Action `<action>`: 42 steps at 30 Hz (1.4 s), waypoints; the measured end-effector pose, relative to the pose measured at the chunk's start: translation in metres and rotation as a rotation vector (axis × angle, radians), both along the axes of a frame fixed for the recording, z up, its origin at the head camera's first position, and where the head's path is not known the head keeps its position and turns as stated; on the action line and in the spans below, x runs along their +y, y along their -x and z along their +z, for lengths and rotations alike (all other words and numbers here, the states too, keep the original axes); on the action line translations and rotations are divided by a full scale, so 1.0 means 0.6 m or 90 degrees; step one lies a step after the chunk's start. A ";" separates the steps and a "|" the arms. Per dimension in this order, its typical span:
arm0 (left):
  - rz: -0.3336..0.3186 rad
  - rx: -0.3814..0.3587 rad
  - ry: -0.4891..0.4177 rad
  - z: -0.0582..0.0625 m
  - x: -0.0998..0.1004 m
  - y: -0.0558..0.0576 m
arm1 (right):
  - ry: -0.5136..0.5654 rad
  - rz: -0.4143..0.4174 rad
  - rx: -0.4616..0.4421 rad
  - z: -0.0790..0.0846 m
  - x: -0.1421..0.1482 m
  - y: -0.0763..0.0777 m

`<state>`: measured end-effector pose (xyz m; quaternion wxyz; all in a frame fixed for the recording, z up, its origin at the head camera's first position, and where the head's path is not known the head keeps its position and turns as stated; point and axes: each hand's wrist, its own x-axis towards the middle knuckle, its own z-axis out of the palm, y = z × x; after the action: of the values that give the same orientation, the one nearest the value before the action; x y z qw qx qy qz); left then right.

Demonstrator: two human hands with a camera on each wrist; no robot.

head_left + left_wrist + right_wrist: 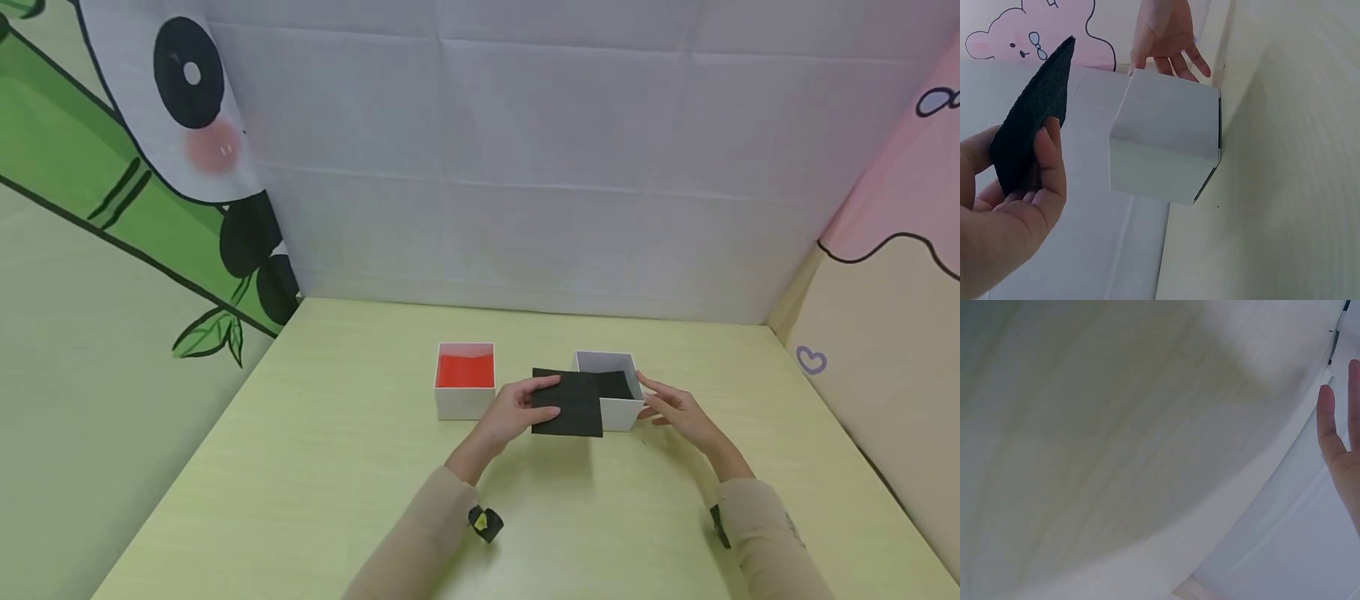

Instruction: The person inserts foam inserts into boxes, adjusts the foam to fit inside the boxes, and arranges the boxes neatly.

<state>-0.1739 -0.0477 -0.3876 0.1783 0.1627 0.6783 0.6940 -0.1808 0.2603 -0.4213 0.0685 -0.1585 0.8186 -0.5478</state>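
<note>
My left hand (510,412) pinches a black felt square (568,404) by its left edge, thumb on one face and fingers on the other. In the left wrist view the black square appears slightly bent above the palm. It overlaps the front left of a white box (621,414) in the head view. Inside that box lies more black material (615,385). My right hand (678,414) is at the box's right wall, fingertips right at its side and rim, fingers loosely extended. The right wrist view catches only part of this hand (1344,459).
Left of the black-lined box stands a second white box (465,403) with a red sheet (467,372) inside. Both are on a pale yellow table (360,467). A white cloth backdrop (525,167) rises behind, with printed cartoon panels at both sides.
</note>
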 end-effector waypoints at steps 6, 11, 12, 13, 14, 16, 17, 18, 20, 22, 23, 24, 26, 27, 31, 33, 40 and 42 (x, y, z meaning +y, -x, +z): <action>0.019 0.002 0.005 0.000 0.011 0.022 | 0.009 0.011 0.005 -0.002 -0.005 -0.002; 0.041 -0.002 0.003 0.001 0.019 0.037 | -0.002 -0.005 -0.005 -0.001 -0.012 -0.004; 0.047 -0.003 0.003 0.001 0.020 0.040 | -0.002 -0.009 -0.007 -0.001 -0.014 -0.004; 0.053 -0.005 0.004 0.001 0.023 0.043 | -0.004 -0.009 -0.007 -0.001 -0.013 -0.004; 0.059 -0.004 0.006 0.001 0.026 0.046 | -0.004 -0.010 -0.009 -0.001 -0.013 -0.005; 0.074 0.001 0.012 -0.001 0.032 0.052 | -0.006 -0.010 -0.011 -0.001 -0.013 -0.005; 0.081 0.005 0.014 -0.002 0.035 0.055 | -0.008 -0.011 -0.011 -0.001 -0.013 -0.005; 0.088 0.010 0.019 -0.003 0.039 0.057 | -0.008 -0.012 -0.011 -0.001 -0.013 -0.005; 0.098 0.019 0.023 -0.004 0.046 0.062 | -0.010 -0.015 -0.010 0.000 -0.014 -0.006; 0.107 0.027 0.034 -0.007 0.053 0.066 | -0.012 -0.016 -0.007 0.000 -0.015 -0.007; 0.113 0.029 0.039 -0.008 0.056 0.068 | -0.011 -0.016 -0.005 0.000 -0.015 -0.007; 0.120 0.031 0.045 -0.009 0.060 0.070 | -0.011 -0.015 -0.005 0.000 -0.016 -0.008; 0.134 0.036 0.058 -0.011 0.066 0.075 | -0.010 -0.014 -0.005 0.000 -0.016 -0.008; 0.142 0.040 0.064 -0.012 0.069 0.077 | -0.011 -0.014 -0.005 -0.001 -0.016 -0.008; 0.163 0.051 0.097 -0.008 0.083 0.084 | -0.009 -0.013 -0.002 0.001 -0.016 -0.009; 0.166 0.061 0.121 -0.008 0.090 0.088 | -0.009 -0.012 -0.002 0.002 -0.015 -0.009; 0.157 0.093 0.175 -0.002 0.111 0.097 | 0.001 -0.004 -0.006 0.005 -0.013 -0.011; 0.150 0.102 0.184 0.001 0.114 0.097 | 0.004 -0.002 -0.006 0.005 -0.013 -0.011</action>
<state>-0.2319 0.0205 -0.3869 0.0625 0.1097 0.7973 0.5903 -0.1743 0.2525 -0.4182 0.0710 -0.1545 0.8166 -0.5515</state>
